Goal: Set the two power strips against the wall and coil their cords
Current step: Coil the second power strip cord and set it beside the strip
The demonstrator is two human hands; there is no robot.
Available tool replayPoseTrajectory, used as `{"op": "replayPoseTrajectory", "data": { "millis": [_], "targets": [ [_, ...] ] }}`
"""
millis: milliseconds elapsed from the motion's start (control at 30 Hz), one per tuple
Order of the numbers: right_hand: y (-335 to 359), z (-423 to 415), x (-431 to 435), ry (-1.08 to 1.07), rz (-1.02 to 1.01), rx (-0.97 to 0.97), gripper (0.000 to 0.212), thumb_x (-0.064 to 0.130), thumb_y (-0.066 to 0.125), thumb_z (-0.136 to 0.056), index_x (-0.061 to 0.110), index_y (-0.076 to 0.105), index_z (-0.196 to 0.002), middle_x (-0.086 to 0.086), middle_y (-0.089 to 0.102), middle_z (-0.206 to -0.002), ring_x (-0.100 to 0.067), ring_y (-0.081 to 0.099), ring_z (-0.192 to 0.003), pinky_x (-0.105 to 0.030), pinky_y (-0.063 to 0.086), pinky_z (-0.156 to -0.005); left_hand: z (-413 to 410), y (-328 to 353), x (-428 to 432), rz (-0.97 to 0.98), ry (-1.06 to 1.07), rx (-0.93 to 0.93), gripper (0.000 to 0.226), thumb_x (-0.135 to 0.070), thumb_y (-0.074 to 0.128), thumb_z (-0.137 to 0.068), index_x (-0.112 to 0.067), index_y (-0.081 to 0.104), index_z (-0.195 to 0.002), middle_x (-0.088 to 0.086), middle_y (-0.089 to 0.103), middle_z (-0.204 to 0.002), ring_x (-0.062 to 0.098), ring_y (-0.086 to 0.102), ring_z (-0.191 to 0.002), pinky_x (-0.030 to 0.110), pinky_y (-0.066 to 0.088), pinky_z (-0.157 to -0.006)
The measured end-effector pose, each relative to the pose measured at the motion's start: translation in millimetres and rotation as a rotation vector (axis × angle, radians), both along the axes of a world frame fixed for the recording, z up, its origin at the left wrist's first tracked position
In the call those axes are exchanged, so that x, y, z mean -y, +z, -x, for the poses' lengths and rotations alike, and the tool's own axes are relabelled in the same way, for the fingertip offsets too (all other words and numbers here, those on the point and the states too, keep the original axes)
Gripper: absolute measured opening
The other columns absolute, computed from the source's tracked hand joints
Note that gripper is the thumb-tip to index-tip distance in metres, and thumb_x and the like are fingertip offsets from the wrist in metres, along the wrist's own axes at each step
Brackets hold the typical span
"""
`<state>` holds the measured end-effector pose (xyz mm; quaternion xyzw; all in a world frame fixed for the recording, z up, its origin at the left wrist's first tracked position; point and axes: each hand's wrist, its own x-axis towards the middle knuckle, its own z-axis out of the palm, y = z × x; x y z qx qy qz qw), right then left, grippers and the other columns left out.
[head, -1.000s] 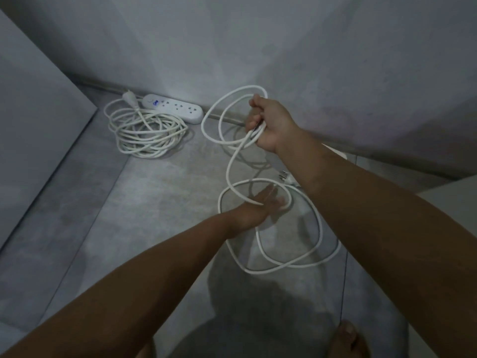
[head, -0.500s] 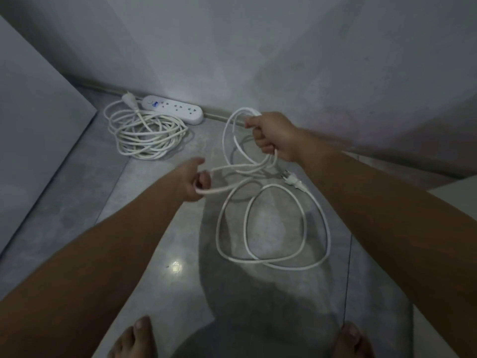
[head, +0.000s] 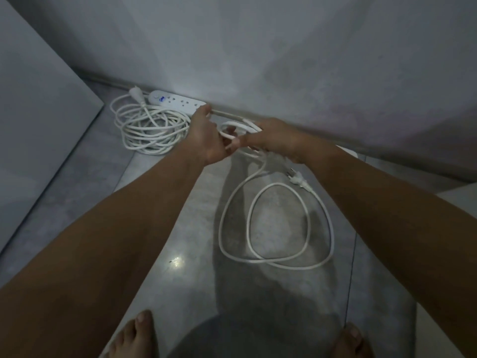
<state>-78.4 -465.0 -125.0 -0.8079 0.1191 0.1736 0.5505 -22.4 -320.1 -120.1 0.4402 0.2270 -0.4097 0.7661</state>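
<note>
Both hands meet on the same white cord (head: 260, 174): right hand (head: 277, 140) closed around a bunch of gathered loops, left hand (head: 209, 136) pinching the next bit in. Below the grip, a couple of loose loops plus the plug (head: 296, 178) are lying on the floor (head: 180, 228), so I'd say that's what's left. Up and left of the grip, the first power strip (head: 178, 102) is done, long side flat along the wall (head: 258, 60), its coiled cord (head: 152, 130) in front.
</note>
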Motion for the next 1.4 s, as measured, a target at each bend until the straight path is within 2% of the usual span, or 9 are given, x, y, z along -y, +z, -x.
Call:
{"op": "replayPoseTrajectory", "data": {
  "millis": [100, 233, 333, 433, 633, 767, 900, 1233, 1400],
  "targets": [
    [-3.1, -4.0, -5.0, -0.095, 0.014, 0.032, 0.029, 0.032, 0.073, -0.081, 0.020, 0.063, -0.057, 0.010, 0.056, -0.045, 0.000, 0.048, -0.040, -0.012, 0.038, -0.047, -0.7, -11.9, -6.4, -0.123, -0.060, 0.094, 0.045, -0.052, 0.025, -0.097, -0.016, 0.049, -0.106, 0.005, 0.062, -0.090, 0.020, 0.060, -0.082, 0.032, 0.042, -0.084],
    [-13.6, -7.2, -7.7, -0.292, -0.143, 0.056, 0.024, 0.023, 0.062, -0.092, 0.009, 0.059, -0.072, -0.004, 0.052, -0.056, -0.016, 0.052, -0.045, -0.028, 0.049, -0.056, 22.8, -39.5, -6.8, -0.512, -0.264, 0.133, 0.044, -0.048, 0.029, -0.099, -0.011, 0.046, -0.116, 0.011, 0.059, -0.084, 0.023, 0.058, -0.069, 0.031, 0.049, -0.064],
    [-16.7, -8.0, -2.7, -0.432, -0.227, 0.079, 0.028, 0.019, 0.056, -0.096, 0.010, 0.056, -0.070, -0.004, 0.047, -0.057, -0.017, 0.044, -0.043, -0.028, 0.045, -0.050, 55.9, -65.1, -26.0, -0.996, -1.113, 0.326, 0.053, -0.044, 0.049, -0.095, -0.006, 0.045, -0.132, 0.009, 0.056, -0.079, 0.022, 0.057, -0.063, 0.023, 0.051, -0.049],
    [-16.4, -8.0, 0.6, -0.465, -0.174, 0.092, 0.029, 0.026, 0.055, -0.096, 0.014, 0.056, -0.070, -0.001, 0.047, -0.056, -0.011, 0.040, -0.040, -0.024, 0.039, -0.045, 71.9, -89.0, -46.4, -1.258, -1.716, 0.620, 0.057, -0.042, 0.062, -0.086, -0.009, 0.053, -0.132, 0.013, 0.063, -0.118, 0.030, 0.063, -0.105, 0.034, 0.055, -0.088],
    [-10.0, -5.9, -3.1, -0.437, -0.237, 0.023, 0.029, 0.031, 0.054, -0.096, 0.014, 0.055, -0.072, 0.001, 0.041, -0.055, -0.007, 0.031, -0.036, -0.019, 0.027, -0.039, 60.6, -80.5, -49.2, -1.136, -1.331, 0.409, 0.027, -0.017, 0.055, -0.092, -0.002, 0.060, -0.069, 0.009, 0.062, -0.064, 0.025, 0.069, -0.070, 0.033, 0.058, -0.067],
    [-10.9, -1.3, 0.3, -0.397, -0.237, -0.001, 0.029, 0.033, 0.056, -0.095, 0.015, 0.055, -0.071, 0.001, 0.038, -0.056, -0.007, 0.029, -0.037, -0.018, 0.024, -0.038, 39.6, -69.5, -43.3, -0.708, -0.609, 0.098, 0.030, -0.014, 0.047, -0.097, -0.004, 0.052, -0.070, 0.004, 0.058, -0.039, 0.011, 0.057, -0.032, 0.021, 0.049, -0.034],
    [-12.8, 0.7, 1.3, -0.318, -0.243, -0.030, 0.032, 0.043, 0.062, -0.089, 0.015, 0.059, -0.076, 0.004, 0.044, -0.054, -0.007, 0.032, -0.039, -0.019, 0.027, -0.041, 7.1, -32.7, -17.7, -0.308, -0.300, -0.049, 0.030, -0.013, 0.028, -0.103, -0.006, 0.046, -0.081, 0.012, 0.069, -0.065, 0.021, 0.069, -0.057, 0.035, 0.058, -0.053],
    [-18.4, 5.0, 2.8, 0.060, -0.348, -0.135, 0.015, 0.017, 0.071, -0.083, 0.013, 0.067, -0.096, -0.001, 0.064, -0.070, -0.005, 0.045, -0.051, -0.015, 0.037, -0.046, -11.0, 12.0, 5.7, -0.186, -0.598, 0.028, 0.054, -0.044, 0.020, -0.097, -0.004, 0.054, -0.109, 0.016, 0.064, -0.101, 0.029, 0.059, -0.099, 0.052, 0.025, -0.113],
    [-17.2, -1.6, 6.9, -0.081, -0.454, -0.208, 0.010, 0.009, 0.053, -0.083, 0.007, 0.059, -0.091, -0.002, 0.054, -0.057, -0.009, 0.046, -0.045, -0.019, 0.038, -0.043, -2.8, -5.0, 4.9, -0.452, -0.561, 0.233, 0.032, -0.033, 0.030, -0.090, -0.017, 0.057, -0.090, 0.007, 0.066, -0.105, 0.022, 0.059, -0.106, 0.047, 0.025, -0.105]
  ]
}}
